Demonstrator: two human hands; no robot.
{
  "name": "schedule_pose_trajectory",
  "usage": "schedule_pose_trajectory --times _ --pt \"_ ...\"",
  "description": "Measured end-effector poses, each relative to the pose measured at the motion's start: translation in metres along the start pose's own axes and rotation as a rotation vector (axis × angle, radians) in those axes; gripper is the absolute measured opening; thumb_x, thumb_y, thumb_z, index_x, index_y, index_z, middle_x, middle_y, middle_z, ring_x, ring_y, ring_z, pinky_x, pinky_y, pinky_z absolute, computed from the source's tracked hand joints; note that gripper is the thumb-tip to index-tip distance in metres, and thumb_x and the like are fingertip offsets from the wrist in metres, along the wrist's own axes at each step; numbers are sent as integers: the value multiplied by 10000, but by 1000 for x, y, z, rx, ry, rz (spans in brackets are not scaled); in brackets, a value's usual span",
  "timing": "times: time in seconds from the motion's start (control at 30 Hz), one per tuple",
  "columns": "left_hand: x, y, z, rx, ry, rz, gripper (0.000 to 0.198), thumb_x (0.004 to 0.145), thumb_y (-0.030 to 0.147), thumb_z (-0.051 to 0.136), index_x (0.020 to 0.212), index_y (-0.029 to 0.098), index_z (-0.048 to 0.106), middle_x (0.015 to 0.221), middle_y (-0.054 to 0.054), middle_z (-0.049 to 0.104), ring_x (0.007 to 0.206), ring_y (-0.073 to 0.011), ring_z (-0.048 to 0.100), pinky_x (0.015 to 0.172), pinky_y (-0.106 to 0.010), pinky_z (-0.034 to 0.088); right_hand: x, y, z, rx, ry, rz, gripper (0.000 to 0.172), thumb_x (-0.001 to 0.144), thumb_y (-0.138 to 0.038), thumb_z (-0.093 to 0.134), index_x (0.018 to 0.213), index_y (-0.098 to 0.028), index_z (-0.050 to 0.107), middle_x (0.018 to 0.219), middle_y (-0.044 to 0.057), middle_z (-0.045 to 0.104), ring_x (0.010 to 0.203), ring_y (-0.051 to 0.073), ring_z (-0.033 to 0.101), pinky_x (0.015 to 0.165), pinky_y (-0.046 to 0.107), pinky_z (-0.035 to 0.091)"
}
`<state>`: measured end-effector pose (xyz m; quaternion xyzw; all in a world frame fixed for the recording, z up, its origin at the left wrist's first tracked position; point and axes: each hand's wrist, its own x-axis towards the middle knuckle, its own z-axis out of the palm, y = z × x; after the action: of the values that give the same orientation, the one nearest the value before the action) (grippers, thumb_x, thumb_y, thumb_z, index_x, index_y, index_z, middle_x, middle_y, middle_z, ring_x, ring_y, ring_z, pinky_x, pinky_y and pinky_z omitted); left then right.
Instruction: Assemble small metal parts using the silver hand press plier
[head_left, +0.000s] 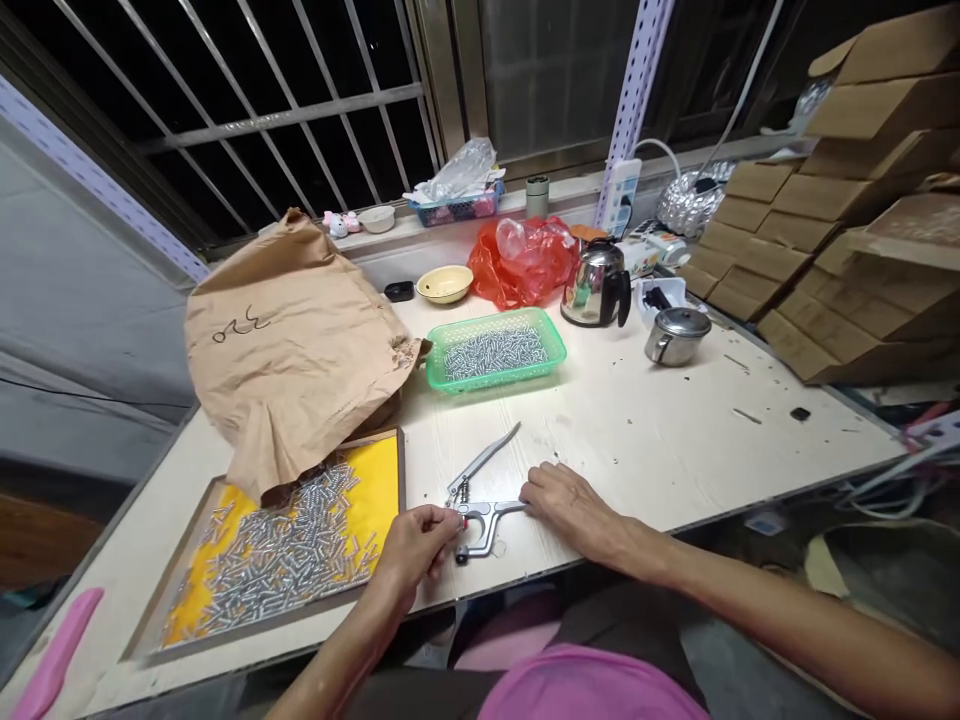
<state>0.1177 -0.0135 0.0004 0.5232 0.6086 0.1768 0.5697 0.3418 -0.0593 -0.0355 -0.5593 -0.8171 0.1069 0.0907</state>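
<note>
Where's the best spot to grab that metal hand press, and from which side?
On the hand press, likely the raised lever near its free tip, from above right: it slants up clear of the table, while the left hand crowds the head end.

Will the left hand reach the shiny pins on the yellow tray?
Probably yes: the left hand sits beside the yellow tray, nothing lies between, and the pins near it are uncovered.

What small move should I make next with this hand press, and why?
Probably squeeze the raised lever down with the right hand, which rests on the lower handle of the press. The left hand pinches at its head, apparently seating a part.
</note>
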Motion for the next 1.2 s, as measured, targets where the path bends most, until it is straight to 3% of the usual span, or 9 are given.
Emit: schedule_pose_trajectory --times 0.4,0.6,0.7,0.77,0.83,0.87,0.93,1.07,1.2 --pt "3 -13 3 103 -7 -110 459 544 586 660 642 151 550 332 89 417 272 -45 306 311 -180 220 -5 10 28 47 127 -56 101 899 -153 468 836 -180 542 860 35 518 774 167 450 673 287 324" --pt "6 -13 1 177 -42 -164 442 536 585 652 600 165 529 306 88 396 267 -45 298 309 -184 206 -10 2 17 85 114 -52 145 889 -101 424 850 -180 540 858 34 521 760 161 457 681 285 351" --pt "8 -11 0 173 -90 -196 456 515 592 662 601 163 534 312 90 392 279 -40 292 308 -180 208 -7 4 2 90 51 -20 88 888 -192 478 913 -173 560 947 63 551 842 181 496 742 308 386" --pt "9 -10 0 171 -111 -200 472 500 603 671 601 163 532 315 91 391 283 -38 292 308 -179 210 0 10 -11 92 30 -16 326 832 -346 593 1097 -165 537 1197 125 502 1055 245 471 858 366 384" --pt "10 -9 -1 172 -119 -202 491 482 622 675 589 168 520 314 91 388 282 -40 293 305 -181 214 11 18 -21 84 -2 -32 735 709 -485 695 1304 -163 409 1426 173 294 1271 334 296 982 456 303" --pt "10 -9 -1 174 -118 -205 500 473 630 678 584 170 515 312 92 385 280 -42 295 304 -182 216 18 23 -25 76 -34 -42 884 656 -528 719 1365 -163 337 1472 181 208 1324 362 200 1022 495 245" --pt "11 -10 -1 173 -114 -209 515 461 639 684 585 170 515 316 94 383 280 -43 298 303 -183 219 30 30 -31 71 -122 -64 1022 598 -578 730 1407 -152 272 1483 192 186 1352 379 127 1051 528 176" --pt "11 -12 0 173 -112 -202 525 460 649 686 583 165 523 317 93 382 281 -43 296 309 -185 222 45 32 -38 58 -172 -101 961 589 -569 730 1347 -108 359 1344 195 401 1237 351 336 1010 501 259" --pt "10 -14 -2 180 -111 -199 502 504 644 666 575 174 505 334 87 390 289 -49 300 327 -191 226 46 25 -43 0 -135 -133 692 599 -506 754 1103 -80 547 1084 150 541 998 287 460 867 410 385"
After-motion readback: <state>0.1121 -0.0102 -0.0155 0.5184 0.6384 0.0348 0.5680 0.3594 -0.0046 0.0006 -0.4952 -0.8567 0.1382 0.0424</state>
